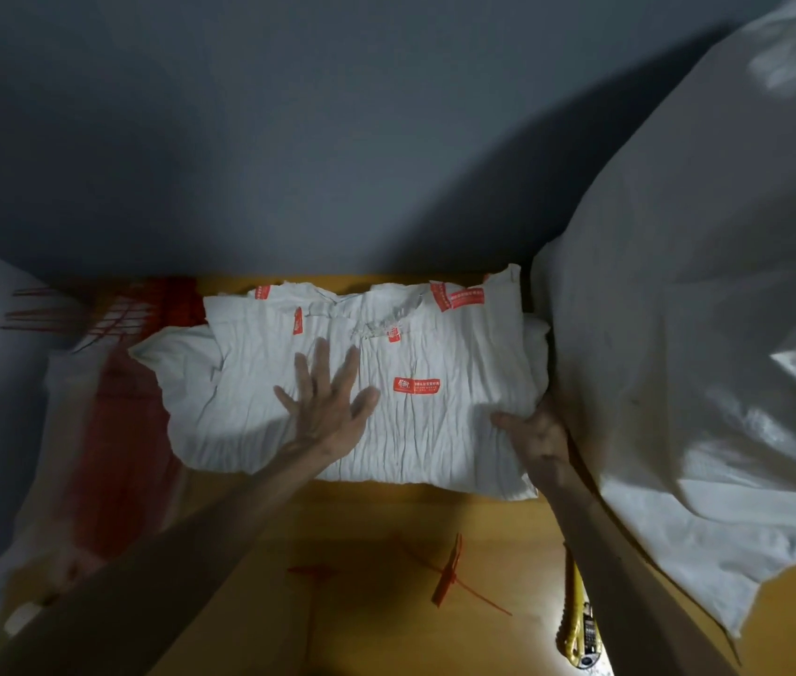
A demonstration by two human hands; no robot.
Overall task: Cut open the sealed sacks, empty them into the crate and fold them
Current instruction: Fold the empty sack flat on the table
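Middle of the worktop (pixel 361 553): a folded sack (pixel 435 431) of white, creased woven cloth lies flat, its long side running left to right, with small red printed labels scattered over the top face.
Sack's far edge: ragged and uneven, lying close to the grey wall (pixel 288 139).
Left hand (pixel 327 402): rests palm down on the left half of the folded sack.
Left fingers (pixel 320 358): straight and spread apart, pressing the cloth flat and holding nothing.
Right hand (pixel 539 439): sits at the near right edge of the folded sack.
Right thumb (pixel 508 422): lies on top of the cloth while the other fingers curl under the edge, so the hand is clamped on the sack.
Large sack (pixel 679 334): white, bulky and rumpled, it fills the right side of the view, touching the right end of the folded sack and hanging over the right forearm.
Knife (pixel 579 626): a yellow and black utility knife lies on the worktop near the front edge, just beside the right forearm.
Red ties: one red cable tie (pixel 449 573) lies on the bare worktop in front of the folded sack, and a second tie (pixel 313 570) lies to its left.
Back left: a bundle of red ties (pixel 108 314) sits by the wall.
Left edge: a blurred clear bag (pixel 108 456) with red contents; I cannot tell what it holds.
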